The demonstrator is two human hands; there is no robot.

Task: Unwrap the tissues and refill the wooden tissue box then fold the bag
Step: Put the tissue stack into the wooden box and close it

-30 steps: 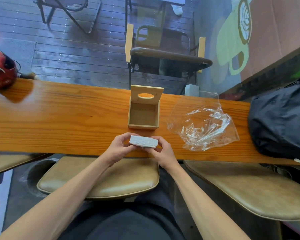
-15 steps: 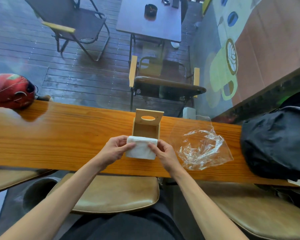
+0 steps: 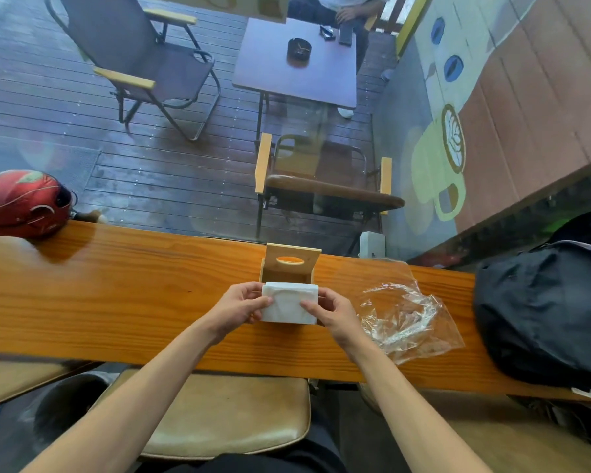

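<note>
A white stack of tissues (image 3: 287, 303) is held over the open wooden tissue box (image 3: 289, 264), covering most of its inside. My left hand (image 3: 238, 307) grips the stack's left edge and my right hand (image 3: 331, 314) grips its right edge. The box's lid, with an oval slot, stands upright behind the stack. The empty clear plastic bag (image 3: 405, 319) lies crumpled on the wooden counter (image 3: 116, 302), to the right of my right hand.
A red helmet (image 3: 24, 203) rests at the counter's far left end. A black bag (image 3: 546, 312) fills the right end. Tan stools stand below the near edge. Beyond the glass are chairs, a table and a seated person.
Both hands have carried the tissue stack forward from the counter's near edge to over the open box. The view has tilted upward.
</note>
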